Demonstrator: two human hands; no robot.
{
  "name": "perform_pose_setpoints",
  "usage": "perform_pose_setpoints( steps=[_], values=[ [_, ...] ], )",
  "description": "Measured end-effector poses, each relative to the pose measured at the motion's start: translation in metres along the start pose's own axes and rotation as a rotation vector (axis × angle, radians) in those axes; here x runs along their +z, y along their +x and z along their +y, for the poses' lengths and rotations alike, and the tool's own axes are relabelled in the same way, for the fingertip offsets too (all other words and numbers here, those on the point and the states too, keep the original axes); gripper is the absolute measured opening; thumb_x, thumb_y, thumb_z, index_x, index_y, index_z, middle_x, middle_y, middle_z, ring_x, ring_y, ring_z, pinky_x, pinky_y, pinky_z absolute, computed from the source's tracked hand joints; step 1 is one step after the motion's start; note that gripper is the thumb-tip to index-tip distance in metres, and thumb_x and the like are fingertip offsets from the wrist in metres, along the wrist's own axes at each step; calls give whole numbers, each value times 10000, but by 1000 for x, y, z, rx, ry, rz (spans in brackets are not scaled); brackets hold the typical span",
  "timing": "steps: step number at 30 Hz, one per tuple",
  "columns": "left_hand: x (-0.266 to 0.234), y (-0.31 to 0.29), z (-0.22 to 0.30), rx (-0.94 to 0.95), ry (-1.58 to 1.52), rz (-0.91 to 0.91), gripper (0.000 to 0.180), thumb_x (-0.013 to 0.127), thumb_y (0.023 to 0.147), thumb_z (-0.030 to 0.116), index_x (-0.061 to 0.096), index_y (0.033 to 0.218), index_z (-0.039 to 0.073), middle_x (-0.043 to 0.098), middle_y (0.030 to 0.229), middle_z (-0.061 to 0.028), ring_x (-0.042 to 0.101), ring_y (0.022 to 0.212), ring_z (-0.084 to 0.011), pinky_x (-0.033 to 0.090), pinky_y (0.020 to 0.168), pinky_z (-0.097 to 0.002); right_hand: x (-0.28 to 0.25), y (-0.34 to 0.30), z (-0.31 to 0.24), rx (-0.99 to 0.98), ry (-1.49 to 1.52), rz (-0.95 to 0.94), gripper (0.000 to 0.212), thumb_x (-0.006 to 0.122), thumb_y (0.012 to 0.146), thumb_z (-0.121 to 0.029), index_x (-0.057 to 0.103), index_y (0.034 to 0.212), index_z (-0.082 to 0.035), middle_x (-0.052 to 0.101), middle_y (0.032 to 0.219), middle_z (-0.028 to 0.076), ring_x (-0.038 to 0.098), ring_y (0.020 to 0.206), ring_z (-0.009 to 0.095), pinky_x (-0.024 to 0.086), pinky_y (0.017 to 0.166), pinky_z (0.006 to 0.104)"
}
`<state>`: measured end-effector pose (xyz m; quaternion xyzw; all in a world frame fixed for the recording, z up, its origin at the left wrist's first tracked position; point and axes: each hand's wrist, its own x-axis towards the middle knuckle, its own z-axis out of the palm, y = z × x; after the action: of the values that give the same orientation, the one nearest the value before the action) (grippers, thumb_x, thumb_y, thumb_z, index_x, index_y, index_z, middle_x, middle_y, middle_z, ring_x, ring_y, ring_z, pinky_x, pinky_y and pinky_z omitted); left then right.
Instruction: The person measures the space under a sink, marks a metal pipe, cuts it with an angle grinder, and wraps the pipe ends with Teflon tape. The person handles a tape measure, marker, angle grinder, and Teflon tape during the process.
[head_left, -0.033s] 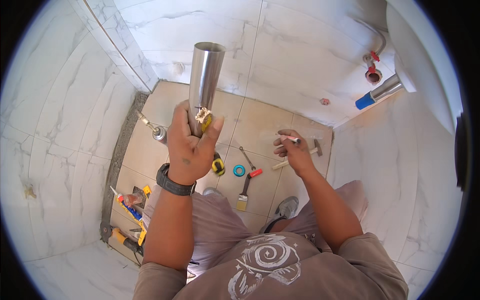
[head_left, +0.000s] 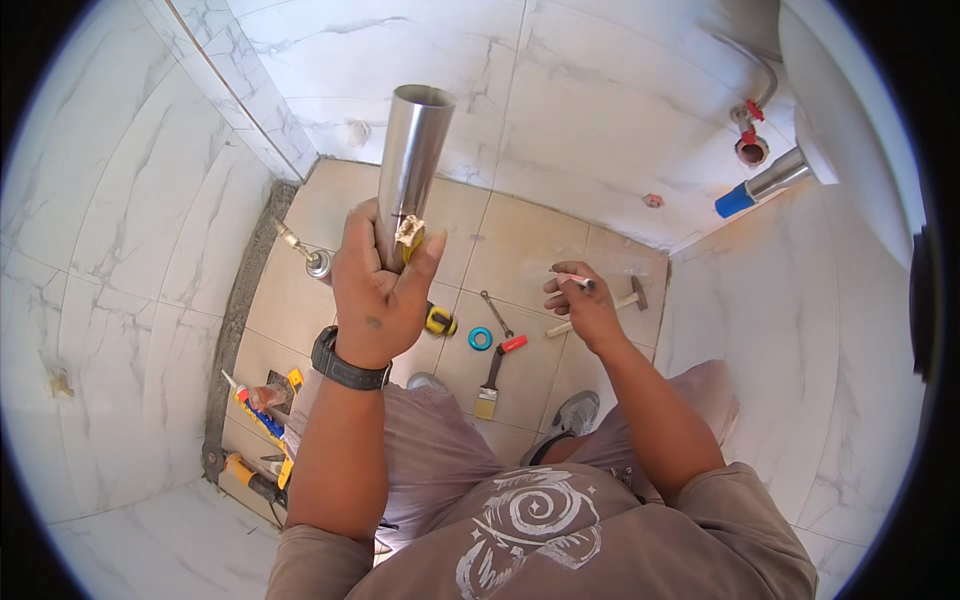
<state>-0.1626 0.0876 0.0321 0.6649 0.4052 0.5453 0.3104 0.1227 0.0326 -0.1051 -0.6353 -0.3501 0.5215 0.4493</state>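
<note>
My left hand (head_left: pixel 375 300), wearing a black watch, grips a shiny metal pipe (head_left: pixel 412 150) held tilted, its open end away from me. The thumb presses a small yellow piece with a pale, rough end (head_left: pixel 408 233) against the pipe, beside a short dark mark. My right hand (head_left: pixel 585 305) is apart from the pipe, over the floor. Its fingers are closed around a slim white and red marker (head_left: pixel 578 282). Just past my left hand shows a yellow and black tool (head_left: pixel 440 319), partly hidden; I cannot tell whether it hangs or lies on the floor.
On the tiled floor are a teal tape roll (head_left: pixel 480 339), wrench (head_left: pixel 496 312), brush (head_left: pixel 489 390) and hammer (head_left: pixel 640 293). A torch (head_left: pixel 318 263), caulking gun (head_left: pixel 262 415) and angle grinder (head_left: pixel 250 477) lie left. A blue-ended pipe (head_left: pixel 735 201) and red-handled valve (head_left: pixel 748 112) are right.
The yellow piece at my left thumb has turned slightly. The yellow and black tool beyond that hand has swung round, pointing more to the right. The marker in my right hand has tilted a little.
</note>
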Motion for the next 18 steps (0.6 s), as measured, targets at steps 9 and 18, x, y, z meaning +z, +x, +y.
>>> perform_pose_setpoints(
  steps=[9,18],
  values=[
    [22,18,-42,-273,-21,-72,351,779,983,232,555,1137,8,624,880,-22,548,750,-59,488,657,-255,73,29,22,-514,-425,-259,889,882,822,-288,382,1526,-79,530,1508,240,552,1379,382,447,1149,454],
    [38,27,-54,-421,-219,20,338,754,1011,294,557,1087,30,643,918,-39,582,797,-72,510,683,-254,85,52,55,-187,-360,-485,1029,939,744,-260,325,1550,-82,481,1519,238,528,1376,420,462,1130,467]
  ],
)
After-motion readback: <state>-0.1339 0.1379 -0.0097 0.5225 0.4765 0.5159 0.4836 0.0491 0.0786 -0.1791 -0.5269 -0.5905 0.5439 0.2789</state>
